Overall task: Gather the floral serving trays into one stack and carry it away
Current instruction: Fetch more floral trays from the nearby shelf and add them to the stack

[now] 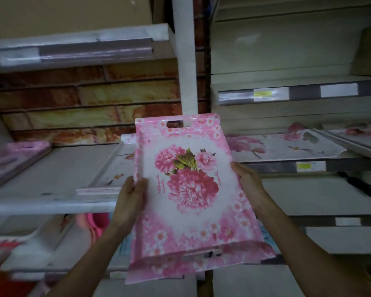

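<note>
Pink floral tray (186, 189) w/ handle slot, tilted; left hand (131, 198) & right hand (247, 183) fingers gripping edges.

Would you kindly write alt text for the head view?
Both hands, left hand and right hand, grip the side edges of a pink floral tray held up before store shelves; more floral trays lie on the right shelf.

1. hands: two, a left hand (133, 194) and a right hand (247, 181).
2. floral trays: one pink floral tray (193, 189) in hand; at least four on the shelves, blurred.
3. yellow shelf labels: two.
</note>
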`<state>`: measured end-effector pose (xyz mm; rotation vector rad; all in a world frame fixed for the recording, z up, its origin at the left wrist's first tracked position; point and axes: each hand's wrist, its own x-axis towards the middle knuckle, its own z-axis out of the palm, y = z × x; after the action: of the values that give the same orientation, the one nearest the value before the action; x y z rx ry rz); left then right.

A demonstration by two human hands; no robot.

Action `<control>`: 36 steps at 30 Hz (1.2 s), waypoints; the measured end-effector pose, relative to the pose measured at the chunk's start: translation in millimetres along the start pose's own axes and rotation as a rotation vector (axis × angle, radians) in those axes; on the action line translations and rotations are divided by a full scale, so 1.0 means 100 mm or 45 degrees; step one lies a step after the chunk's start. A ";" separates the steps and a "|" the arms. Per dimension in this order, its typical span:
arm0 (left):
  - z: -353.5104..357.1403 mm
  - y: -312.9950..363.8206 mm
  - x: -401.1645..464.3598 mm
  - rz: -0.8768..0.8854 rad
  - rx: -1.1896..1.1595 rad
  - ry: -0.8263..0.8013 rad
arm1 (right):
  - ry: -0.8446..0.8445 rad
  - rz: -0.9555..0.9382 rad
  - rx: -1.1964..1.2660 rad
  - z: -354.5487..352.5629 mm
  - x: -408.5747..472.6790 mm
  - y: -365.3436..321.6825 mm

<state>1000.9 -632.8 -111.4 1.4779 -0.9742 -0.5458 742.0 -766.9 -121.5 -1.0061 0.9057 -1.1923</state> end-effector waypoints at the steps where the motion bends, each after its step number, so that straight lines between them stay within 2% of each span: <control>1: -0.12 -0.01 0.01 -0.006 -0.024 0.025 | -0.037 0.002 -0.003 0.12 0.03 0.02; 12: -1.22 -0.12 0.40 -0.026 -0.051 0.218 | -0.216 0.027 -0.076 1.43 0.27 0.07; 16: -1.42 -0.11 0.75 -0.050 -0.115 0.230 | -0.320 0.027 -0.056 1.72 0.34 0.05; 24: -1.53 -0.16 1.67 -0.059 -0.164 0.180 | -0.360 -0.008 -0.142 1.98 0.60 0.08; 28: -1.51 -0.23 2.14 -0.121 -0.192 0.114 | -0.264 -0.086 -0.308 2.09 0.73 0.06; 33: -1.45 -0.35 2.52 -0.179 -0.215 -0.063 | -0.092 -0.147 -0.478 2.14 0.93 0.17; 36: -1.40 -0.52 2.64 -0.169 -0.177 -0.085 | -0.024 -0.162 -0.560 2.13 0.99 0.34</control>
<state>1268.9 -773.5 -84.2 1.4129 -0.8756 -0.7481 968.2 -833.3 -92.1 -1.4423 1.1300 -1.1081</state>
